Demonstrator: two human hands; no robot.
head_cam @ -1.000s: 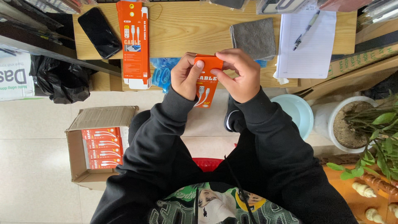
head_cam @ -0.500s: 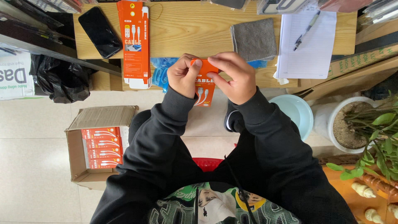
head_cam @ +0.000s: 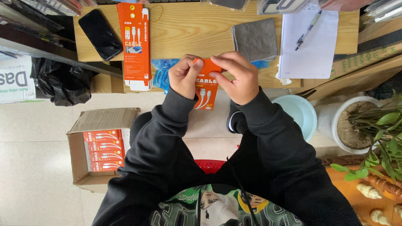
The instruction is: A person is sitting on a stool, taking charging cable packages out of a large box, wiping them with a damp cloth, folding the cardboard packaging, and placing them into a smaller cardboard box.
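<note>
Both hands hold a small orange cable box (head_cam: 206,90) upright above my lap, at the near edge of the wooden table (head_cam: 197,33). My left hand (head_cam: 185,77) grips the box's upper left corner, thumb on its top flap. My right hand (head_cam: 236,77) covers the upper right, fingers pinching the same flap. The box's lower half, with a picture of white cables, shows below my hands. A flattened orange box (head_cam: 135,46) of the same kind lies on the table to the left.
A black phone (head_cam: 100,34), a grey cloth (head_cam: 255,39) and a notepad with a pen (head_cam: 307,39) lie on the table. A cardboard carton (head_cam: 100,146) with several orange boxes stands on the floor at left. A pale blue bowl (head_cam: 297,115) and a potted plant (head_cam: 368,129) are at right.
My hands have closed over the box's top end, fingers now pinching the flap; the box stays at the same place by the table edge.
</note>
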